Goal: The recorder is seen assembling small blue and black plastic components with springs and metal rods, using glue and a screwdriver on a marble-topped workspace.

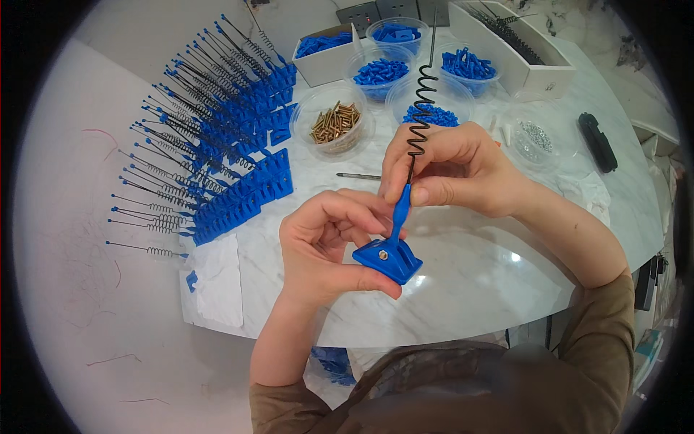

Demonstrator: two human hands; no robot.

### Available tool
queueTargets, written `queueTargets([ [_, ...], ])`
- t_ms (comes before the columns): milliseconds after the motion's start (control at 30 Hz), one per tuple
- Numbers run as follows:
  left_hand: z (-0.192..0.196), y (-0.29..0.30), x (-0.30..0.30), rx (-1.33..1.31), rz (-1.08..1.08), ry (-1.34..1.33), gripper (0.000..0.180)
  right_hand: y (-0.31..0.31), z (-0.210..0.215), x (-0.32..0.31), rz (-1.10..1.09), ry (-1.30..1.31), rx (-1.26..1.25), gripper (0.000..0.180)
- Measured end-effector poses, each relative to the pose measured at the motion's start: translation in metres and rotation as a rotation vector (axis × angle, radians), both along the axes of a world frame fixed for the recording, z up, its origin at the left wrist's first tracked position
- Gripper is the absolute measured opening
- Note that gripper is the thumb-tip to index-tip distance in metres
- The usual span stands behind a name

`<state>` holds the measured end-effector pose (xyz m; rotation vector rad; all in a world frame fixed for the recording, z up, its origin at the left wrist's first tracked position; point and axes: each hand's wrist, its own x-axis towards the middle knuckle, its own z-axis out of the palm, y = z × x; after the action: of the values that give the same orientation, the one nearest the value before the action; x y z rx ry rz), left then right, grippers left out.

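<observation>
My left hand (312, 242) is closed on a blue plastic clamp base (402, 266), thumb below it and fingers behind. A small brass-coloured screw end or nut (383, 254) shows in its face. From the base a slim blue stem (401, 210) rises toward my right hand (466, 173). There, my thumb and fingers pinch around the stem's top and the lower end of a black coiled spring rod (423, 90). The rod stands upright, its straight tip pointing away from me. Some fingers of both hands are hidden behind the piece.
Similar blue clamps with spring rods (246, 188) stand in dense rows at left. Behind my hands are a tub of brass-coloured pins (298, 130), tubs of blue parts (349, 72), a box of black rods (553, 79), a tub of small silvery parts (535, 155) and a black oblong object (597, 142).
</observation>
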<state>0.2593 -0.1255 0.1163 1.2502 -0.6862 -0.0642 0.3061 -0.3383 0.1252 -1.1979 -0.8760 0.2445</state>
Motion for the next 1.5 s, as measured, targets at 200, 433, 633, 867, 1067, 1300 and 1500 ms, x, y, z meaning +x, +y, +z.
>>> queueTargets([
  [200, 0.004, -0.003, 0.001, 0.0, 0.011, 0.028, 0.068, -0.002, 0.001, 0.005, -0.041, -0.097, -0.044, 0.015],
  [433, 0.009, -0.005, -0.004, 0.067, 0.003, 0.002, 0.081, -0.001, -0.003, 0.007, 0.023, -0.019, 0.051, 0.013],
  [633, 0.008, -0.002, -0.002, 0.146, -0.003, -0.029, 0.081, -0.002, 0.0, 0.006, 0.014, -0.008, 0.008, 0.013],
  [867, 0.005, -0.003, 0.0, 0.139, 0.026, -0.027, 0.079, -0.001, 0.001, 0.008, -0.011, -0.056, -0.036, 0.014],
  [1067, 0.004, -0.002, -0.001, 0.172, 0.028, -0.074, 0.079, -0.004, 0.003, 0.01, -0.011, -0.066, -0.006, 0.013],
  [1300, 0.0, 0.0, 0.0, 0.116, 0.008, -0.05, 0.078, -0.011, 0.017, 0.013, -0.018, -0.153, -0.121, 0.008],
  [1500, -0.003, 0.003, 0.002, 0.099, -0.012, -0.026, 0.098, -0.015, 0.019, 0.014, -0.086, -0.234, -0.217, 0.016],
])
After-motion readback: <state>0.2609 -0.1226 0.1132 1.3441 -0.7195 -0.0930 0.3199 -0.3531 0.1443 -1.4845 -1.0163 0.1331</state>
